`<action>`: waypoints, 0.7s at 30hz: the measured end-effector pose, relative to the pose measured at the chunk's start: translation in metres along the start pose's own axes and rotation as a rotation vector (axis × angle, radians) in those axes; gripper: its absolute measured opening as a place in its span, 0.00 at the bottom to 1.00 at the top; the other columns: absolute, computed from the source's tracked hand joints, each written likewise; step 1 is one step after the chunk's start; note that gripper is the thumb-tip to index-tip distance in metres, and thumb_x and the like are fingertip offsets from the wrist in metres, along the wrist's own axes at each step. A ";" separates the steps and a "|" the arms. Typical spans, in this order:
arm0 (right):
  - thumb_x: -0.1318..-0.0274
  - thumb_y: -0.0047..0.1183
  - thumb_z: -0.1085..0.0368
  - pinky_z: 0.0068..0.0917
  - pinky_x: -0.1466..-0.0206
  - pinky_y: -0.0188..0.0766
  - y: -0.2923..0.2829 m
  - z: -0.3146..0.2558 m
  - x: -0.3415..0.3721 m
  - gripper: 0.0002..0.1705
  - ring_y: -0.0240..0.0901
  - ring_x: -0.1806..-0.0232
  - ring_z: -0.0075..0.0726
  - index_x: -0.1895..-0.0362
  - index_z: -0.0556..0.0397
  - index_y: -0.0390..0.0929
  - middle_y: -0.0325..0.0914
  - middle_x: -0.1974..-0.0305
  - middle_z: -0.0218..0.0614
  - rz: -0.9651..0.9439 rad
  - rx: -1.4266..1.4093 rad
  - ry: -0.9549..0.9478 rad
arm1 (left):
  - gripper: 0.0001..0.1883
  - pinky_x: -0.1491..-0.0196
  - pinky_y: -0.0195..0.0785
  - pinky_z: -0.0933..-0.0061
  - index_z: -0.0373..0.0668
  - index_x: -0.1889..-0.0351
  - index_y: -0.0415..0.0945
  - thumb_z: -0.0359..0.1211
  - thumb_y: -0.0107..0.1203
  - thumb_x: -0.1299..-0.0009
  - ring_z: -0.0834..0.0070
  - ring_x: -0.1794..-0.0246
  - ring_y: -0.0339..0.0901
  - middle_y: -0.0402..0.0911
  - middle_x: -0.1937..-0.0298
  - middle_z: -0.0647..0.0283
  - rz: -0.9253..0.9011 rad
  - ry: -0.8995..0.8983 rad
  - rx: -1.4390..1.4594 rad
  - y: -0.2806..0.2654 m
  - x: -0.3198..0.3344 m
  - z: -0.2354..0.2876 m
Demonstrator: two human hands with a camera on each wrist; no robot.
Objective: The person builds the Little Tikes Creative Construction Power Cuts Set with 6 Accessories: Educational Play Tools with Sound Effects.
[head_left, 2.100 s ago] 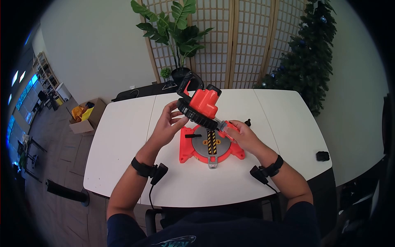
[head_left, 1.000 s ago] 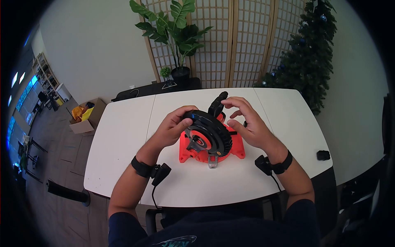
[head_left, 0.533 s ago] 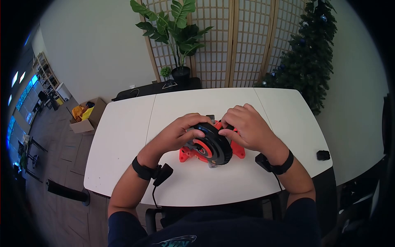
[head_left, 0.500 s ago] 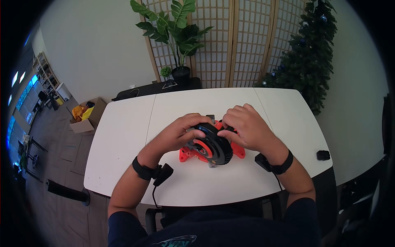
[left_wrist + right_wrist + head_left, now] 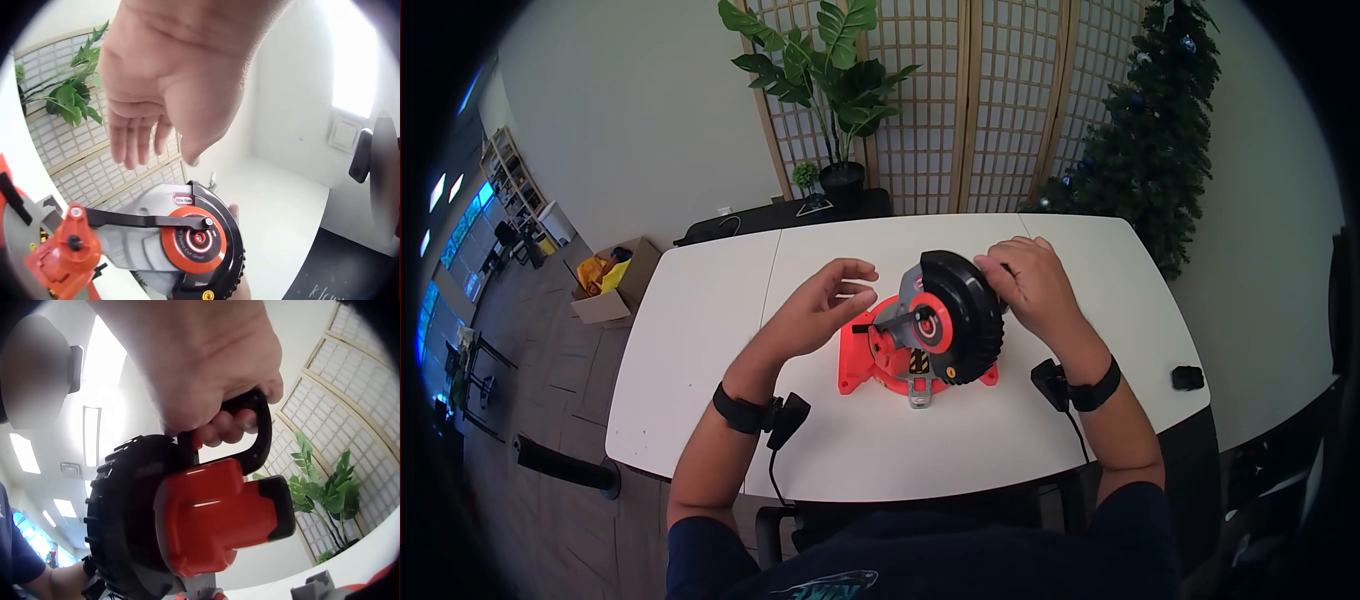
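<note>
With the toy saw's base as your clock centre and twelve on the side away from you, your left wrist camera [image 5: 787, 422] sits at eight, its cable hanging toward you; slack there could catch on a sleeve or the chair if you reach quickly. Your left hand [image 5: 818, 312] is between nine and ten, apart from the saw: fingers loosely bent, thumb standing away from them, pinching nothing. Your right hand [image 5: 1037, 285], at two, has its fingers curled round the black handle [image 5: 257, 447] of the saw head [image 5: 966, 312].

That saw head is tilted over the base [image 5: 855, 355] toward one o'clock, its red bracket [image 5: 62, 250] at the left end. You can't tell from here whether the bracket touches the base. If it is unsupported, the one-handed grip could let the head roll, because the red motor housing [image 5: 206, 515] and black guard would probably load one side. Lowering it crooked could knock the bracket against the base or skid the base across the smooth white table [image 5: 690, 340].

A small black object [image 5: 1187, 378] lies just past three, well apart. Beyond the table, the potted plant [image 5: 842, 110] stands at eleven, the lattice screen [image 5: 915, 130] at twelve.
</note>
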State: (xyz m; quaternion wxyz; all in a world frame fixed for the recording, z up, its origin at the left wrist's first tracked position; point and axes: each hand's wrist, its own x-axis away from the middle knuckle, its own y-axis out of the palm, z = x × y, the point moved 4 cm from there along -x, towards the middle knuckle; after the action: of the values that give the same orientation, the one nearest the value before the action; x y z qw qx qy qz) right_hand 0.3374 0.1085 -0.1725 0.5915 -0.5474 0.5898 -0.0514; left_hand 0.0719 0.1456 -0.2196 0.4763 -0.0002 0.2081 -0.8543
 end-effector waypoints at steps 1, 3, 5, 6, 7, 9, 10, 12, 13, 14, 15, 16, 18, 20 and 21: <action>0.31 0.48 0.46 0.37 0.61 0.59 -0.003 0.004 0.000 0.29 0.69 0.73 0.43 0.81 0.53 0.74 0.72 0.82 0.34 0.001 0.000 -0.001 | 0.21 0.37 0.68 0.67 0.37 0.35 0.66 0.35 0.53 0.22 0.71 0.41 0.75 0.76 0.39 0.59 -0.022 -0.125 -0.034 0.000 0.001 -0.013; 0.30 0.47 0.46 0.38 0.63 0.63 -0.008 0.014 -0.001 0.31 0.69 0.75 0.46 0.81 0.55 0.74 0.72 0.83 0.37 0.030 -0.191 0.120 | 0.29 0.37 0.70 0.65 0.32 0.36 0.68 0.41 0.63 0.28 0.68 0.40 0.76 0.78 0.41 0.53 -0.116 -0.271 -0.223 0.006 0.004 -0.024; 0.28 0.45 0.45 0.38 0.68 0.67 -0.005 0.020 -0.001 0.33 0.70 0.78 0.45 0.81 0.58 0.74 0.71 0.84 0.40 0.120 -0.193 0.113 | 0.31 0.38 0.72 0.64 0.32 0.38 0.71 0.42 0.67 0.32 0.65 0.42 0.79 0.80 0.44 0.51 -0.138 -0.263 -0.221 0.016 0.007 -0.025; 0.28 0.45 0.45 0.38 0.69 0.67 -0.005 0.022 -0.001 0.33 0.70 0.79 0.43 0.80 0.58 0.74 0.71 0.85 0.40 0.121 -0.195 0.137 | 0.31 0.38 0.72 0.64 0.32 0.38 0.71 0.42 0.67 0.32 0.65 0.42 0.79 0.80 0.44 0.51 -0.138 -0.263 -0.221 0.020 0.007 -0.025; 0.28 0.45 0.45 0.37 0.71 0.67 -0.005 0.023 -0.001 0.33 0.70 0.80 0.41 0.80 0.59 0.74 0.71 0.85 0.39 0.122 -0.196 0.162 | 0.30 0.40 0.73 0.64 0.31 0.40 0.73 0.42 0.67 0.32 0.64 0.44 0.80 0.82 0.47 0.51 -0.070 -0.250 -0.243 0.021 0.006 -0.025; 0.27 0.44 0.45 0.36 0.71 0.67 -0.005 0.023 0.001 0.34 0.71 0.81 0.40 0.79 0.59 0.75 0.71 0.85 0.39 0.120 -0.200 0.185 | 0.29 0.42 0.74 0.65 0.31 0.41 0.74 0.43 0.67 0.32 0.63 0.45 0.81 0.83 0.49 0.51 -0.002 -0.236 -0.264 0.024 0.005 -0.024; 0.27 0.44 0.44 0.36 0.72 0.67 -0.004 0.023 0.002 0.34 0.71 0.81 0.39 0.79 0.59 0.75 0.71 0.85 0.39 0.118 -0.204 0.209 | 0.28 0.44 0.75 0.65 0.31 0.43 0.75 0.43 0.67 0.32 0.63 0.48 0.83 0.84 0.51 0.50 0.024 -0.241 -0.339 0.024 0.005 -0.024; 0.27 0.44 0.44 0.35 0.72 0.67 -0.004 0.019 0.003 0.34 0.71 0.81 0.39 0.78 0.59 0.75 0.71 0.85 0.38 0.120 -0.262 0.255 | 0.27 0.46 0.76 0.66 0.30 0.45 0.77 0.43 0.67 0.32 0.62 0.50 0.84 0.85 0.53 0.50 0.050 -0.245 -0.413 0.027 0.004 -0.023; 0.27 0.43 0.44 0.35 0.72 0.67 -0.004 0.020 0.004 0.34 0.72 0.81 0.39 0.78 0.59 0.74 0.71 0.84 0.38 0.123 -0.321 0.301 | 0.27 0.46 0.76 0.66 0.29 0.46 0.77 0.43 0.67 0.33 0.62 0.50 0.84 0.85 0.54 0.49 0.062 -0.256 -0.409 0.028 0.003 -0.023; 0.27 0.43 0.44 0.35 0.72 0.67 -0.003 0.021 0.004 0.34 0.72 0.81 0.39 0.78 0.59 0.74 0.71 0.84 0.38 0.123 -0.321 0.301 | 0.27 0.46 0.76 0.66 0.29 0.47 0.77 0.44 0.68 0.33 0.62 0.50 0.84 0.85 0.55 0.48 0.074 -0.268 -0.405 0.028 0.003 -0.023; 0.26 0.42 0.44 0.35 0.70 0.67 -0.003 0.022 0.005 0.34 0.72 0.80 0.39 0.78 0.59 0.74 0.72 0.84 0.38 0.136 -0.315 0.292 | 0.27 0.46 0.76 0.66 0.29 0.47 0.77 0.44 0.68 0.33 0.62 0.50 0.84 0.85 0.55 0.48 0.074 -0.267 -0.405 0.028 0.003 -0.027; 0.26 0.41 0.44 0.35 0.69 0.67 -0.003 0.022 0.005 0.34 0.72 0.79 0.39 0.78 0.59 0.73 0.72 0.83 0.37 0.150 -0.310 0.284 | 0.28 0.47 0.77 0.66 0.29 0.48 0.76 0.44 0.68 0.33 0.62 0.50 0.84 0.85 0.55 0.48 0.111 -0.186 -0.427 0.027 0.001 -0.032; 0.26 0.40 0.44 0.36 0.67 0.67 -0.008 0.017 0.005 0.34 0.72 0.76 0.41 0.77 0.59 0.73 0.72 0.81 0.38 0.135 -0.296 0.270 | 0.28 0.48 0.77 0.65 0.28 0.48 0.76 0.45 0.68 0.33 0.61 0.51 0.84 0.85 0.56 0.48 0.147 -0.105 -0.447 0.027 0.001 -0.038; 0.25 0.39 0.43 0.36 0.64 0.67 -0.010 0.014 0.006 0.34 0.72 0.72 0.42 0.77 0.59 0.73 0.73 0.80 0.38 0.120 -0.281 0.258 | 0.28 0.50 0.79 0.64 0.29 0.48 0.75 0.45 0.67 0.33 0.61 0.53 0.85 0.84 0.57 0.49 0.212 -0.038 -0.478 0.025 0.001 -0.038; 0.26 0.39 0.42 0.37 0.62 0.67 -0.010 0.012 0.006 0.35 0.71 0.70 0.43 0.76 0.58 0.73 0.72 0.79 0.38 0.128 -0.245 0.195 | 0.28 0.50 0.79 0.64 0.29 0.48 0.75 0.45 0.67 0.33 0.61 0.53 0.85 0.84 0.57 0.49 0.211 -0.038 -0.478 0.025 0.001 -0.039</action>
State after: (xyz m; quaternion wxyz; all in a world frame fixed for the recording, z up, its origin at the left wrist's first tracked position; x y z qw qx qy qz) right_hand 0.3541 0.1065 -0.1726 0.4622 -0.5691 0.6800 0.0057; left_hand 0.0839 0.1467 -0.2642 0.5532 -0.1070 0.3938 -0.7262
